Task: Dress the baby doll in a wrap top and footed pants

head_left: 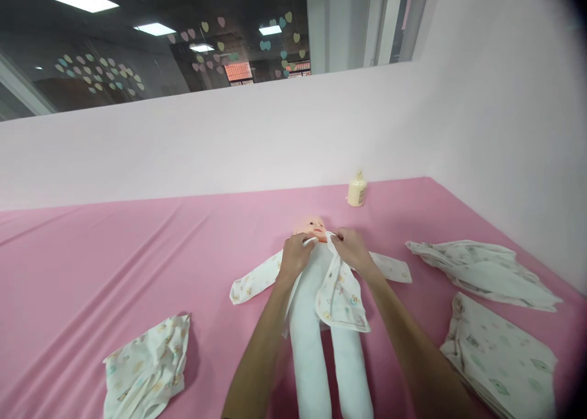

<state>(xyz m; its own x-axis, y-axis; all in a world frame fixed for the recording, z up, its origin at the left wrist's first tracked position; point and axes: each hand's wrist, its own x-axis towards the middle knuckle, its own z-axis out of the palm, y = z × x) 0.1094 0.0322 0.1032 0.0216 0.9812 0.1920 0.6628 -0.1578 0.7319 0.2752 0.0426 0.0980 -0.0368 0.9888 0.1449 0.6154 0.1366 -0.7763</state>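
Observation:
A baby doll [306, 321] with a white cloth body lies on its back, its head [312, 224] toward the wall. A white patterned baby jacket [343, 293] is on it, both sleeves spread outward and the front hanging apart. At the neck, my left hand [296, 255] pinches the collar edge on the left side. My right hand [352, 249] grips the opposite collar edge just under the doll's chin. The doll's arms are hidden inside the sleeves.
A pink sheet [151, 260] covers the surface. A cream pump bottle [356, 190] stands near the white wall [220, 144]. Patterned cloth [149, 367] lies crumpled at left; at right are a white garment [486, 271] and a folded leaf-print cloth [504, 358].

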